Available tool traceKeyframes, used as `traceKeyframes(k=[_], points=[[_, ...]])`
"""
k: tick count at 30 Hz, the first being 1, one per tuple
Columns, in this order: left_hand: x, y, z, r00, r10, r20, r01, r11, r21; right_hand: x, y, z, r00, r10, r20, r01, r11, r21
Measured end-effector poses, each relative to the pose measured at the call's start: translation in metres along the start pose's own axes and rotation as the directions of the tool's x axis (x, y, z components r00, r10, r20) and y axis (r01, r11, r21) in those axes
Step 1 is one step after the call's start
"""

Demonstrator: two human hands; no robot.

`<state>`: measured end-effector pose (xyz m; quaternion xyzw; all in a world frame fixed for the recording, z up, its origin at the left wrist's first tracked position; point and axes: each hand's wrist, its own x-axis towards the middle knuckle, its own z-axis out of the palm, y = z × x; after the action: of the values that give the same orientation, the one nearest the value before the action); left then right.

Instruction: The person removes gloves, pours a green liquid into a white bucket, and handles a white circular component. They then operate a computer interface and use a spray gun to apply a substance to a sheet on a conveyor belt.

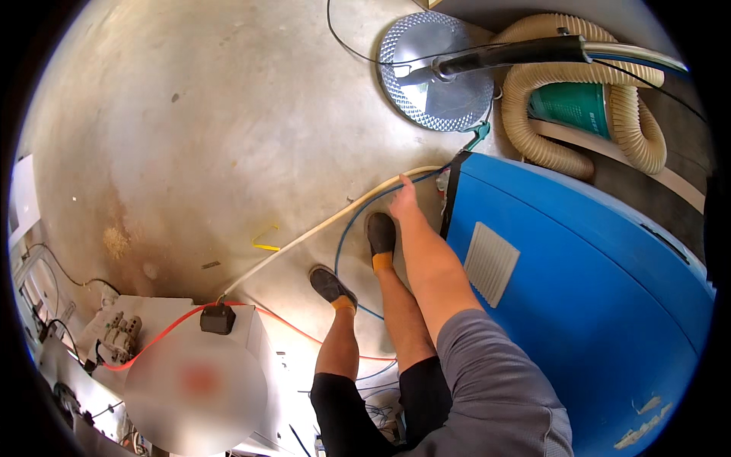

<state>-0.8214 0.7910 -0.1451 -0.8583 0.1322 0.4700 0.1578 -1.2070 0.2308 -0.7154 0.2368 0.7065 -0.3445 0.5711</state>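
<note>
Cream hose [346, 209] slants across the floor [190, 152] from the white box [260, 335] toward the blue cabinet's [571, 289] far left corner, meeting the right hand's [406, 201] fingertips in my view, left hand unseen; whether that grip holds anything, I can't tell.

The smooth, pale grey concrete floor [198, 114] supports a round, silver, diamond-patterned metal plate [428, 97] at the upper right. A slender blue flexible hose [346, 228] lies curved at the centre. A small, bent yellow strip [266, 247] and scattered tan granular residue [116, 242] lie farther left.
</note>
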Motion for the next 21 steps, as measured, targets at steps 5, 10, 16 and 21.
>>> traceKeyframes(k=[5, 10, 16, 21], points=[[-0.013, 0.010, -0.031, 0.999, 0.017, 0.041, -0.018, 0.999, 0.027, -0.020, -0.004, -0.017, 0.949, -0.100, 0.298, 0.002, 0.950, 0.313], [-0.041, -0.007, -0.039, 0.996, 0.080, 0.027, -0.079, 0.996, -0.039, -0.179, 0.015, -0.004, 0.833, -0.095, 0.546, 0.019, 0.990, 0.143], [-0.077, -0.013, -0.068, 0.980, 0.197, 0.028, -0.195, 0.979, -0.055, -0.322, 0.022, -0.029, 0.832, 0.039, 0.553, -0.040, 0.999, -0.010], [-0.114, 0.036, -0.090, 0.991, 0.132, -0.006, -0.127, 0.940, -0.318, -0.414, 0.004, -0.032, 0.686, 0.118, 0.718, 0.000, 0.987, -0.162]])
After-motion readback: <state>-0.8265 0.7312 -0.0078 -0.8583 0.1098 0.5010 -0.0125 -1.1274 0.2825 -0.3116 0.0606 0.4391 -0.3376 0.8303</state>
